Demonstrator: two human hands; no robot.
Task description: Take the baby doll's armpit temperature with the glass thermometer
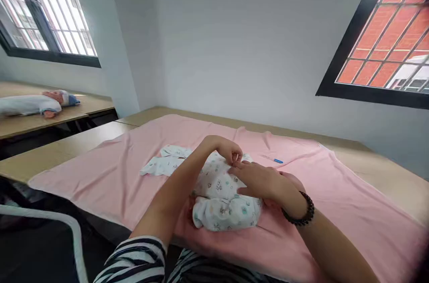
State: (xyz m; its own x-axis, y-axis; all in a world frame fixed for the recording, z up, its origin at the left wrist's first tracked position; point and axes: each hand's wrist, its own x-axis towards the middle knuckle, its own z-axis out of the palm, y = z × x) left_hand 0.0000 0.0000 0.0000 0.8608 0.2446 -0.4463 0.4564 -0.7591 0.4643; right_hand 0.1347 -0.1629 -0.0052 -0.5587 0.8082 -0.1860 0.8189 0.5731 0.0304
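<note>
A baby doll in a white baby garment (219, 182) with small grey and green prints lies on a pink blanket (110, 180). Over the garment's front, my left hand (229, 150) is closed in a pinch on its cloth; the pinched bit is mostly hidden. My right hand (259, 179) rests on the garment from the other side, fingers stretched and thumb apart, its fingertips close to the left ones. Behind the right hand, a skin-coloured part of the doll (295, 180) shows partly. The garment's lower part (161, 164) spreads flat to the left.
A thin stick with a blue end (277, 160), like a pen or thermometer, lies beyond my right hand. Another doll (33, 103) lies on a wooden table (78, 115) at the far left. A white curved tube (72, 225) stands at the lower left. Walls border the table behind.
</note>
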